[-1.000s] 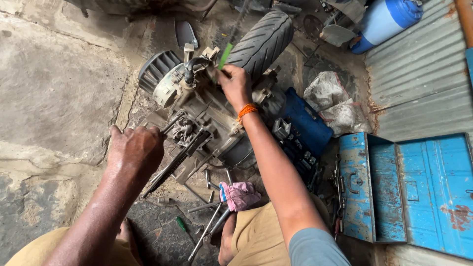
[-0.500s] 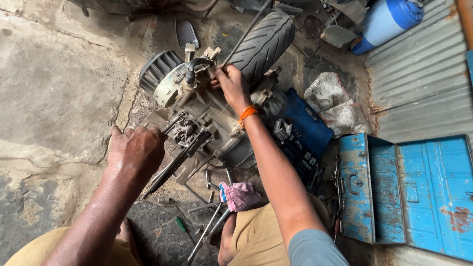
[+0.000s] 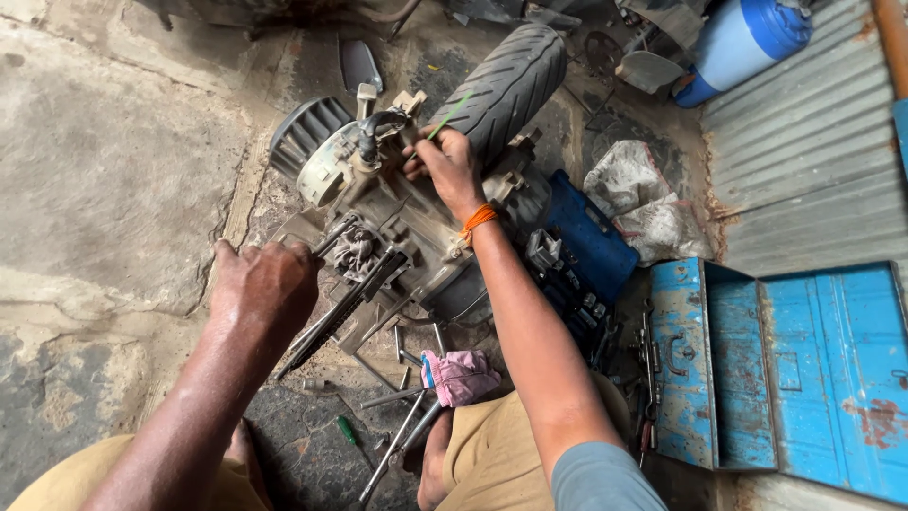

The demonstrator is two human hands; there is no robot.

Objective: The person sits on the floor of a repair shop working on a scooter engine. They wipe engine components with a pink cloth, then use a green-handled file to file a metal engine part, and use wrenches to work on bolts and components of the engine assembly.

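A greasy scooter engine (image 3: 407, 227) lies on the concrete floor with its rear tyre (image 3: 506, 90) still attached. My left hand (image 3: 265, 284) is closed on the engine's near end beside a long dark timing chain (image 3: 331, 317). My right hand (image 3: 445, 166), with an orange thread on the wrist, grips a tool with a thin green handle (image 3: 449, 118) at the top of the engine, next to the round cooling fan (image 3: 307, 137). What the tool's tip touches is hidden by the fingers.
An open blue metal toolbox (image 3: 785, 369) sits at the right against a corrugated metal wall (image 3: 813, 161). A blue socket case (image 3: 586, 241), a pink rag (image 3: 463, 374), several loose wrenches (image 3: 397, 435), a plastic bag (image 3: 629, 189) and a blue barrel (image 3: 747, 43) surround the engine.
The view has shifted slightly. My right hand has moved a little at the top of the engine with the green-handled tool. My left hand stays on the near end.
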